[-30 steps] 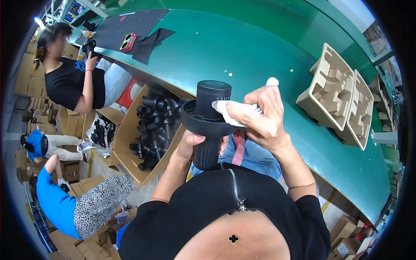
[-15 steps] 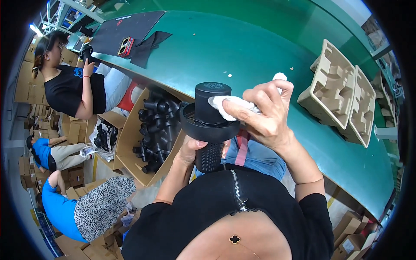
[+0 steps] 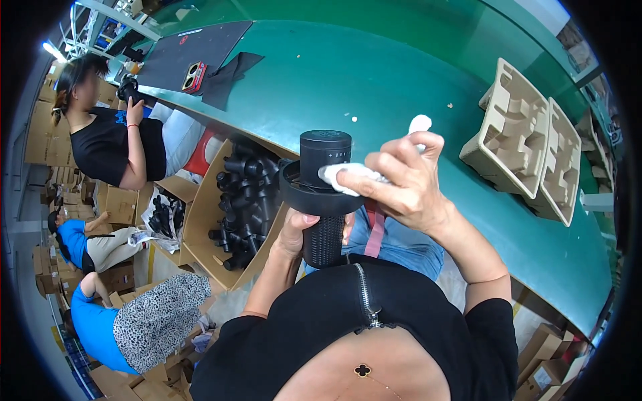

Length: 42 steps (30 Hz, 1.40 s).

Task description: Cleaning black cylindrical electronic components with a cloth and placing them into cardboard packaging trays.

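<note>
In front of my chest is a black cylindrical device point(image 3: 324, 148) with a smooth upper barrel, a wide round collar and a textured lower part. My left hand point(image 3: 294, 230) is closed around that lower part, its thumb on the near side below the collar and some fingers hidden behind. A crumpled white cloth point(image 3: 344, 179) is pinched in my right hand point(image 3: 408, 177) and touches the barrel just above the collar. One end of the cloth sticks up past my curled fingers. Pale marks show on the barrel beside it.
The green table point(image 3: 374, 73) extends ahead and right, bearing moulded pulp trays point(image 3: 518, 130), a dark mat point(image 3: 194, 53) and a small red box point(image 3: 194, 77). To my left stands a cardboard box point(image 3: 200, 224) of black parts point(image 3: 244, 194). A seated co-worker point(image 3: 110, 127) handles a black item; others stand behind.
My right hand and the cloth have shifted slightly down along the barrel, uncovering the pale marks. My left hand keeps its hold on the device.
</note>
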Motion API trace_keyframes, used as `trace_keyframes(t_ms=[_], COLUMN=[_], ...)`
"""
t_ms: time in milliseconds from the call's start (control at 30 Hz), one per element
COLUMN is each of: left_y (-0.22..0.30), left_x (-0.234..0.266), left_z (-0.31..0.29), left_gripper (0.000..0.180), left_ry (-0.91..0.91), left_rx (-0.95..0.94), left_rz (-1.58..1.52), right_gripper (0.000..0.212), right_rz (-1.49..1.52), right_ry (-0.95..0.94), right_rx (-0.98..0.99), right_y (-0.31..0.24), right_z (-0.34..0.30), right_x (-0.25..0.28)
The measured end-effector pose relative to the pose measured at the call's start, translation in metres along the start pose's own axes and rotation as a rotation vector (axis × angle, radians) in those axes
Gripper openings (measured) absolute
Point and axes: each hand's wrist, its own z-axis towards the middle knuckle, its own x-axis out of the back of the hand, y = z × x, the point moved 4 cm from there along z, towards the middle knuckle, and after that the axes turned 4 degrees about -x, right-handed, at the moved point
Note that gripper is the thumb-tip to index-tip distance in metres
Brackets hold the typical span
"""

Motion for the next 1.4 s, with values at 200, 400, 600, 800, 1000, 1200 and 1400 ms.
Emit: trace_keyframes(t_ms=[200, 400, 600, 800, 1000, 1200, 1400], left_y=[-0.001, -0.003, -0.005, -0.003, -0.004, -0.009, 0.002], left_x=[-0.003, 0.005, 0.002, 0.003, 0.003, 0.008, 0.004], left_z=[0.002, -0.001, 0.000, 0.000, 0.002, -0.001, 0.004], left_gripper=[0.057, 0.058, 0.059, 0.059, 0.058, 0.058, 0.063], left_ry=[-0.016, -0.011, -0.056, -0.012, -0.039, -0.025, -0.039], left_rx=[0.018, 0.038, 0.052, 0.004, 0.062, 0.064, 0.005], left_rz=[0.030, 0.031, 0.050, 0.014, 0.038, 0.025, -0.045], right_gripper=[0.032, 0.031, 0.030, 0.029, 0.031, 0.035, 0.038], right_rz=[-0.022, -0.027, -0.040, -0.054, -0.063, -0.014, -0.037], right_ry=[0.003, -0.003, 0.022, -0.015, -0.003, -0.045, -0.029], right_rx=[0.014, -0.011, 0.034, 0.001, -0.011, -0.038, -0.156], right_y=[0.004, 0.001, 0.003, -0.001, 0.001, -0.006, 0.010], right_z=[0.005, -0.005, 0.005, -0.007, 0.001, -0.009, -0.007], right_x=[-0.001, 0.002, -0.002, 0.001, -0.003, -0.005, -0.007])
